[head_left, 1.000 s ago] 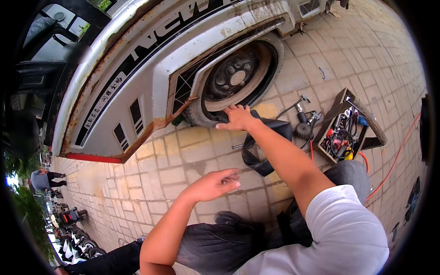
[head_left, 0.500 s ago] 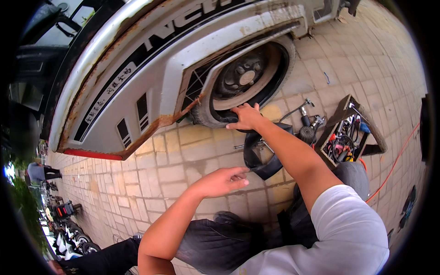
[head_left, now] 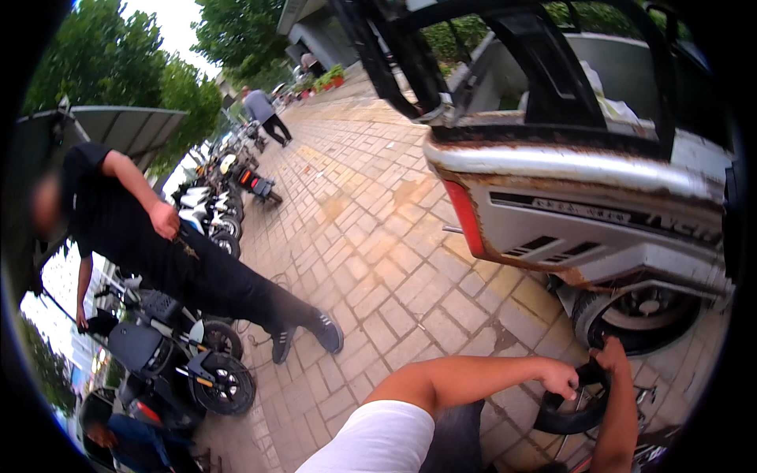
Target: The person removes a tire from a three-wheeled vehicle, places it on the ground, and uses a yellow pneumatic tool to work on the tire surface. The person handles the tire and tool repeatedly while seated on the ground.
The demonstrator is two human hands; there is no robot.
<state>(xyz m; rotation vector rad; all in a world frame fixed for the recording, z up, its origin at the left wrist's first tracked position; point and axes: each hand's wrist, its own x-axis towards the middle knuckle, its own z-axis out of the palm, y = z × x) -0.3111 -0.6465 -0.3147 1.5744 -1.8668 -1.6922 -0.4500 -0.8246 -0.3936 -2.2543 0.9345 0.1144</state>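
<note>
The view has swung left, yet the black tire [head_left: 585, 315] is still at the right hand [head_left: 610, 355], grip hidden, and the inner tube [head_left: 561, 423] is by the half-curled left hand [head_left: 560, 380], hold unclear

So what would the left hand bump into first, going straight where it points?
The left hand would probably meet the black rubber loop; depth is unclear, and they may be touching.

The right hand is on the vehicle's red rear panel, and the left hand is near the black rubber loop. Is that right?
Not quite: the right hand is at the lower edge of the tyre, not on the red rear panel, as the head view shows. The left hand is indeed near the black rubber loop.
</note>
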